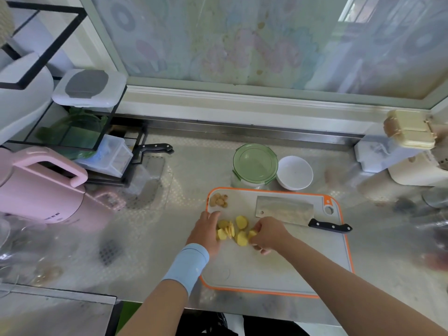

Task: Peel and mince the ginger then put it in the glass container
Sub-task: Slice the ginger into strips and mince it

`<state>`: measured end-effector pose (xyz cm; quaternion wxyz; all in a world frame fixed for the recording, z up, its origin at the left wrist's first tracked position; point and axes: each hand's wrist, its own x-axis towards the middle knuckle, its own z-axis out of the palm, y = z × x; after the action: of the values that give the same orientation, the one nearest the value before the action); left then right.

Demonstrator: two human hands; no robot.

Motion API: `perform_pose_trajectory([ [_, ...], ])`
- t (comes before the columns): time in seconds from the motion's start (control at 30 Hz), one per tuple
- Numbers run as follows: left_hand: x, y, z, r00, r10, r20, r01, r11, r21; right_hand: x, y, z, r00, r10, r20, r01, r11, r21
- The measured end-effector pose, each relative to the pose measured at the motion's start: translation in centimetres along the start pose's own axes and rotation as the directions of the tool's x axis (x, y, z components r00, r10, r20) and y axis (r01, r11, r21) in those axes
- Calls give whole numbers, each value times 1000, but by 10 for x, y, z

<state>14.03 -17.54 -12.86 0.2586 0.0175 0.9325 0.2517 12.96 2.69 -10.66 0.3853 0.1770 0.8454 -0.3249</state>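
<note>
The steel tabletop (pixel 194 170) is carrying an orange-rimmed cutting board (pixel 278 263) at lower centre of the frame. The cleaver (pixel 283 209) is lying idle on its upper part, and the lidded glass container (pixel 255 163) is sitting just above. The left hand (pixel 206 231), fingers straight, is corralling the peeled ginger slices (pixel 240 229) at centre, while the right hand (pixel 269 235) is pinching one. This looks like stacking before mincing, so the next move calls for taking up the cleaver.

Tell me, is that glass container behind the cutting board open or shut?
Shut. The green lid sits flat on the glass container, covering its mouth; whether its clips are latched cannot be told.
</note>
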Motion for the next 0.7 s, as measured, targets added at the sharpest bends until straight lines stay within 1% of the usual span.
perform_pose_trajectory([
  [0.07,4,5,1,999,18,-41,-22,995,-99,-2,-2,6,999,-25,-23,26,999,37],
  [0.13,10,11,0,997,35,-75,-47,986,-163,-1,-4,9,994,-60,-86,65,997,49],
  [0.2,16,16,0,995,55,-87,-69,983,-169,1,-5,8,987,-79,-140,92,991,92],
  [0.27,22,17,-3,994,75,-83,-87,984,-156,4,-5,5,976,-101,-195,122,988,99],
  [0.3,24,17,-5,993,87,-82,-98,986,-135,4,-4,2,969,-121,-216,142,986,83],
  [0.37,23,20,-9,987,137,-89,-140,990,-31,4,-2,-3,964,-137,-228,155,986,64],
  [0.43,17,28,-8,972,221,-86,-213,973,95,4,0,-7,970,-110,-216,135,985,109],
  [0.53,11,42,5,956,292,-9,-282,929,240,5,6,-10,966,-85,-242,125,980,153],
  [0.6,14,46,10,955,297,-13,-278,907,315,4,11,-10,969,-67,-237,120,968,220],
  [0.7,18,44,4,971,236,-41,-214,932,293,-5,16,-14,985,-45,-165,103,927,361],
])
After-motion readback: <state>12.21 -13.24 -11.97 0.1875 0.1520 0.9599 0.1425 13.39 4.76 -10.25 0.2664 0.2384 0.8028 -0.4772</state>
